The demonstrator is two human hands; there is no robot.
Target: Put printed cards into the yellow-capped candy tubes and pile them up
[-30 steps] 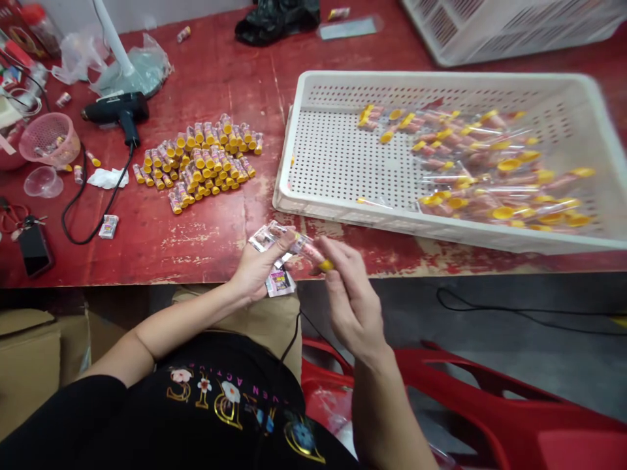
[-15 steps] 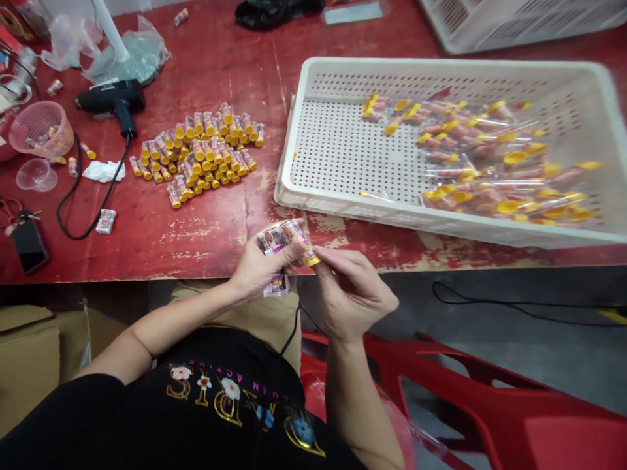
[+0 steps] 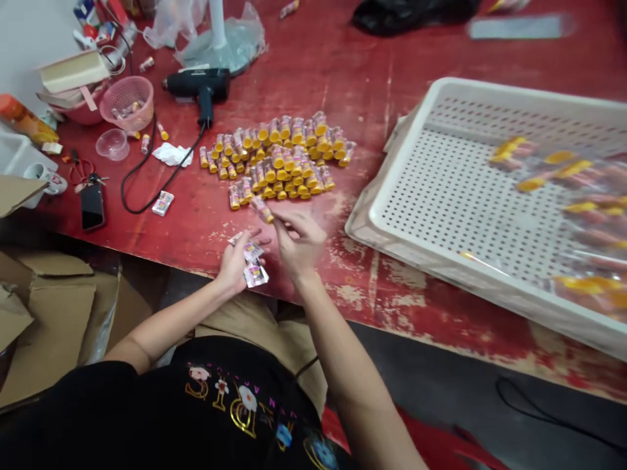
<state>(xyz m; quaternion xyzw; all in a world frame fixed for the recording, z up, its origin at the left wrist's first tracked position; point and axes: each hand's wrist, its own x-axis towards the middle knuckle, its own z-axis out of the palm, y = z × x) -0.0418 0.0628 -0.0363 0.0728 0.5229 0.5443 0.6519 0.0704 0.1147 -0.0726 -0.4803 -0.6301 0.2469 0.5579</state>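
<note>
My left hand holds several small printed plastic sleeves over the table's front edge, its fingers partly extended beneath them. My right hand pinches a small tube with a yellow end and a printed wrapper between thumb and fingertips. That tube is at the near edge of a stacked pile of similar yellow-ended tubes; whether it touches the pile I cannot tell.
To the right stands a white perforated crate with yellow-ended clear packages inside. A black heat gun lies behind the pile, its cord looping left. Further left are a pink basket, a phone and a stack of sleeves.
My right hand has carried the wrapped tube away from my left hand towards the pile. My left hand keeps the sleeves. The camera view has turned left.
</note>
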